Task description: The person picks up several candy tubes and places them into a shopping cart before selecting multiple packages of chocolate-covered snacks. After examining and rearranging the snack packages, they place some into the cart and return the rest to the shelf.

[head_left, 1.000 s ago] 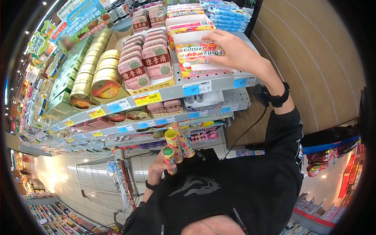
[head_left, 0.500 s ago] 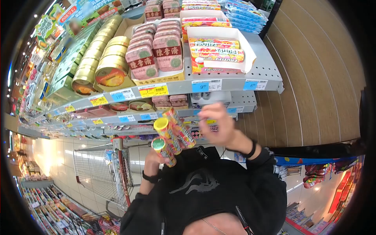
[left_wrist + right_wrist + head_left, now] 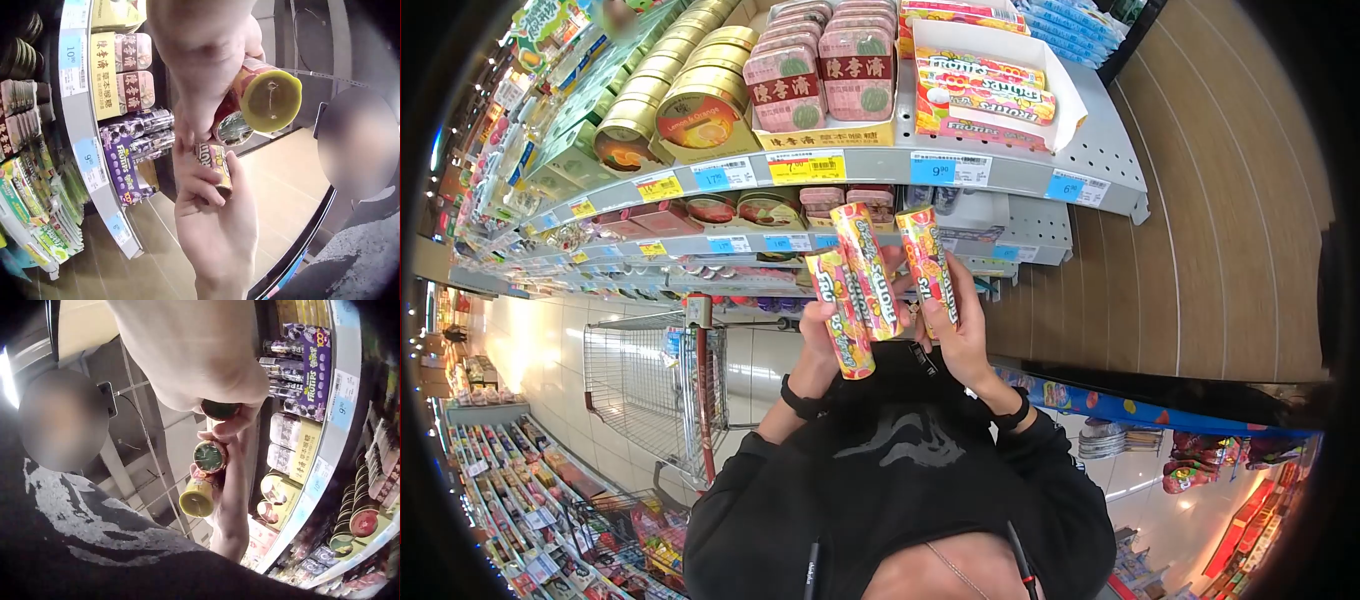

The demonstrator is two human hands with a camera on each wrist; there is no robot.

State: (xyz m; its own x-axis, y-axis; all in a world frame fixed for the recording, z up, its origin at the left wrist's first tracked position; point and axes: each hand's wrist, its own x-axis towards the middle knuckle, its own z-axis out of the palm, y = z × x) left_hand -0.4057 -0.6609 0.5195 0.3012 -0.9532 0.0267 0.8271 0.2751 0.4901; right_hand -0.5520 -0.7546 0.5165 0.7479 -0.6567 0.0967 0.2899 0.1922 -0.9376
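The left hand point(image 3: 813, 335) grips two slim Frutips candy rolls, a left roll point(image 3: 841, 318) and a middle roll point(image 3: 867, 272), close together, yellow, pink and red; in this pair one end is yellow, another dark green. The right hand point(image 3: 966, 335) holds the right roll point(image 3: 923, 262), matching, dark green at one end. All three tilt, upper ends leaning left.

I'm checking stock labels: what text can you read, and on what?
"FRUTIPS": held multicoloured cylindrical tubes
"FRUTIPS": white-and-pink carton
"FRUTIPS", "100": purple cardboard carton
"陳李濟": pink rounded-corner tins
"陳李濟草本喉糖": yellow cardboard carton
"Lemon & Orange": gold round tin
"9": blue-and-white price tag
"6": another tag
"17": another tag
"10": another tag
"7": yellow-and-white tag
Other print: too small or blurred.
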